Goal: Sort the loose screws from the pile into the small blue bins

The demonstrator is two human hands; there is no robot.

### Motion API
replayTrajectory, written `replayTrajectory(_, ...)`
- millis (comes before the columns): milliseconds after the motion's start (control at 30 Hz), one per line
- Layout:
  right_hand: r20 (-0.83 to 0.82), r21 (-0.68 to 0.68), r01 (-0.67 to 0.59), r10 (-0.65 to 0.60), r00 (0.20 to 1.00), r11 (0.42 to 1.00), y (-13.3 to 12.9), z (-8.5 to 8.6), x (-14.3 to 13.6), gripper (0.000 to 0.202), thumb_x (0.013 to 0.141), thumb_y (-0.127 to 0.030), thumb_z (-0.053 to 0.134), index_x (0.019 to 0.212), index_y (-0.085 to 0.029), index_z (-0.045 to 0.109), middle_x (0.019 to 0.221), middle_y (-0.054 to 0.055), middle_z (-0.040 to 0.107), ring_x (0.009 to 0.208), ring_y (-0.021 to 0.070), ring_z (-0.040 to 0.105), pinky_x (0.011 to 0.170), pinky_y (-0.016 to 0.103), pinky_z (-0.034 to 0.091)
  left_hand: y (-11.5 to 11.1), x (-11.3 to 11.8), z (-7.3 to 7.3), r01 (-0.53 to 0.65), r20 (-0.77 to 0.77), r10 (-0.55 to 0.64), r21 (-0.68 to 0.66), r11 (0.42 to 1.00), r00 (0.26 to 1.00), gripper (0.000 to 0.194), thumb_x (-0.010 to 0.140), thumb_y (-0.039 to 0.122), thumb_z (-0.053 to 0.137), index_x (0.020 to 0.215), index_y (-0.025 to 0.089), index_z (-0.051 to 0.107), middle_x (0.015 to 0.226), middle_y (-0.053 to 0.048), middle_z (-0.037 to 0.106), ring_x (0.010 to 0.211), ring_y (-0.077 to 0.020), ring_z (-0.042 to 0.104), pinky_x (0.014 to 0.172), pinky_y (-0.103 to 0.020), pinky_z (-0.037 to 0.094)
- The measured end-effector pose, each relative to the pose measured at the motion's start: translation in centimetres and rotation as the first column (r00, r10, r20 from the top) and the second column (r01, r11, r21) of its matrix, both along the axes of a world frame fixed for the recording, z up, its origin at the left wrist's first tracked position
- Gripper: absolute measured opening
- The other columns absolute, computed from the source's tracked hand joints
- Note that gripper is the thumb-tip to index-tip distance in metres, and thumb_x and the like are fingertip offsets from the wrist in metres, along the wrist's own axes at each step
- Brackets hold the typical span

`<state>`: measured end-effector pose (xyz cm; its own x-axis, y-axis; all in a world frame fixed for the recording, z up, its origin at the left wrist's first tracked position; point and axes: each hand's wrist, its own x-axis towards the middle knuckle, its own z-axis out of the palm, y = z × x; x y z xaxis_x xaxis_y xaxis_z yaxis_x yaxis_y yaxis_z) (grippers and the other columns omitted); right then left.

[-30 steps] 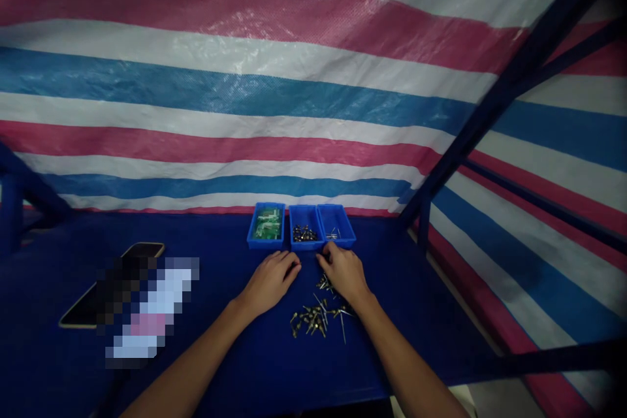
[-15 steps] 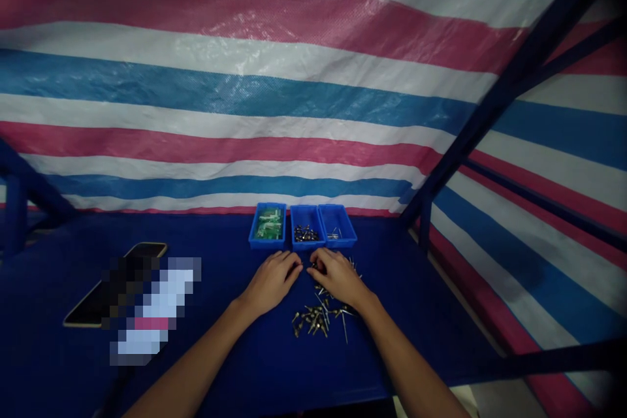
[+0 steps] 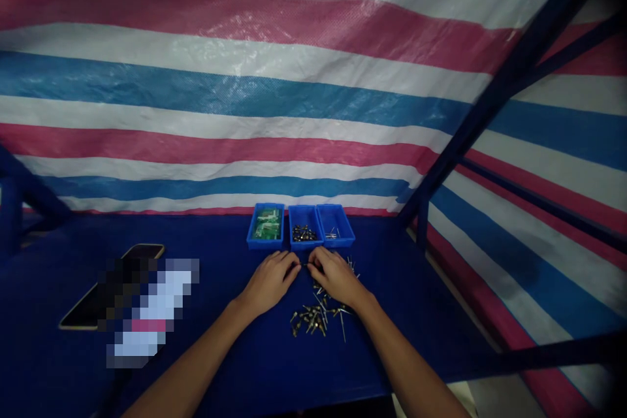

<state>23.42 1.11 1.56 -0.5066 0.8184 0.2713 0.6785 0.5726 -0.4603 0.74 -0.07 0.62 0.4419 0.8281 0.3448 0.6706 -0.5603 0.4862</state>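
My left hand (image 3: 271, 281) is closed, its thumb and fingers pinched together just in front of the blue bins. Facing it, my right hand (image 3: 334, 275) is closed too, fingertips pinched close to the left ones. A tiny dark piece shows between the two sets of fingertips, too small to name. Beside and below my right hand, small metal parts with thin pins (image 3: 313, 319) lie scattered on the blue table (image 3: 255, 366). The middle blue bin (image 3: 306, 245) holds several similar dark metal pieces.
A left bin (image 3: 265, 244) holds green and clear items; a right bin (image 3: 339, 241) holds a few thin pins. A phone (image 3: 81, 313) lies at left beside a blurred pale object (image 3: 157, 307). Blue frame bars (image 3: 477, 121) and striped sheeting (image 3: 220, 150) surround the table.
The hands have barely moved; my right hand's fingertips are slightly nearer the left ones, and a small dark piece now shows between them. The whole view has shifted slightly.
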Motion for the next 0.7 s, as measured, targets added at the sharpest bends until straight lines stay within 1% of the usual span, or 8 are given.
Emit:
replayTrajectory(200, -0.025, 0.001, -0.010, 0.010, 1.000, 1.000, 0.03, -0.16, -0.01, 0.002, 0.105, -0.023, 0.054, 0.107, -0.024, 0.055, 0.100, 0.002, 0.068, 0.087, 0.0194, 0.063, 0.082, 0.032, 0.042, -0.02, 0.03, 0.03, -0.003, 0.000, 0.003, -0.002, 1.000, 1.000, 0.023, 0.110, 0.032, 0.045, 0.099, 0.023, 0.064, 0.092, -0.002, 0.068, 0.089, -0.0222, 0.062, 0.091, -0.039, 0.045)
replayTrajectory(333, -0.095, 0.013, 0.007, -0.006, 0.995, 1.000, 0.00, 0.07, -0.06, 0.004, 0.107, -0.024, 0.050, 0.107, -0.024, 0.054, 0.096, 0.002, 0.066, 0.085, 0.0195, 0.063, 0.080, 0.031, 0.043, 0.03, 0.06, 0.02, -0.002, -0.001, 0.002, -0.006, 1.000, 1.000, 0.022, 0.110, 0.033, 0.046, 0.100, 0.023, 0.064, 0.091, -0.002, 0.067, 0.088, -0.0224, 0.062, 0.090, -0.039, 0.045)
replayTrajectory(533, -0.220, 0.024, 0.034, -0.028, 0.975, 0.999, 0.17, 0.26, -0.05, 0.009, 0.108, -0.026, 0.048, 0.110, -0.023, 0.056, 0.100, 0.003, 0.067, 0.087, 0.0192, 0.064, 0.079, 0.029, 0.045, -0.02, 0.02, 0.03, -0.006, 0.001, 0.006, -0.010, 1.000, 1.000, 0.020, 0.109, 0.031, 0.046, 0.101, 0.024, 0.063, 0.090, -0.001, 0.067, 0.089, -0.0226, 0.062, 0.091, -0.039, 0.046)
replayTrajectory(633, -0.262, 0.028, 0.069, -0.060, 0.963, 0.997, 0.30, 0.08, 0.05, 0.010, 0.106, -0.026, 0.051, 0.111, -0.023, 0.058, 0.096, 0.002, 0.067, 0.078, 0.0170, 0.063, 0.073, 0.027, 0.044, -0.07, 0.04, 0.13, -0.006, 0.006, 0.006, -0.022, 1.000, 1.000, 0.021, 0.110, 0.030, 0.045, 0.102, 0.023, 0.063, 0.093, -0.002, 0.068, 0.090, -0.0225, 0.063, 0.091, -0.039, 0.046)
replayTrajectory(700, -0.276, 0.033, 0.109, -0.095, 0.956, 0.994, 0.39, -0.14, 0.12, 0.009, 0.103, -0.026, 0.054, 0.111, -0.023, 0.059, 0.088, 0.000, 0.065, 0.071, 0.0155, 0.060, 0.069, 0.026, 0.043, -0.13, 0.06, 0.23, -0.009, 0.010, 0.009, -0.031, 0.999, 1.000, 0.020, 0.109, 0.030, 0.046, 0.102, 0.023, 0.063, 0.093, -0.002, 0.068, 0.091, -0.0227, 0.063, 0.091, -0.039, 0.046)
